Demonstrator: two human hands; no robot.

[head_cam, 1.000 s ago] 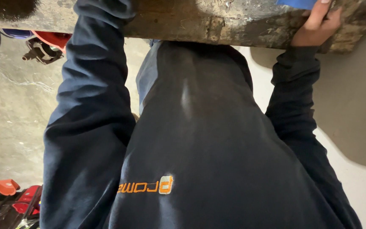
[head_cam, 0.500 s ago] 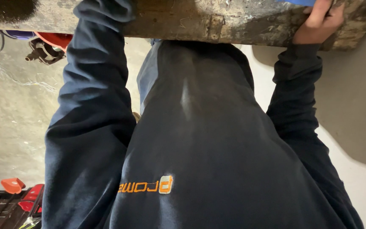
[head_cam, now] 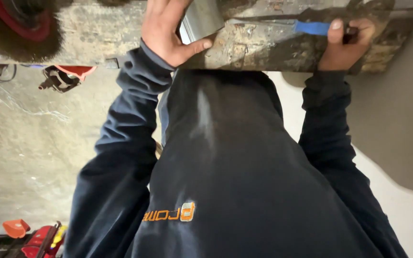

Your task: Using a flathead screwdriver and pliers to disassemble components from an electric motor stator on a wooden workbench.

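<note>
Head view looks down the person's dark blue hooded top, which fills the near part of the picture, with both sleeves reaching away to a worn, stained table at the far edge. The left hand lies spread on the table's near edge, fingers apart and thumb stretched along the edge, pressing against a grey metal piece that stands just beside the thumb. The right hand is curled tight round the dark grip of a blue-handled tool, which lies flat along the table towards its right corner, pointing at the metal piece. Below the table's left end, on the concrete floor, sit red and black tools.
</note>
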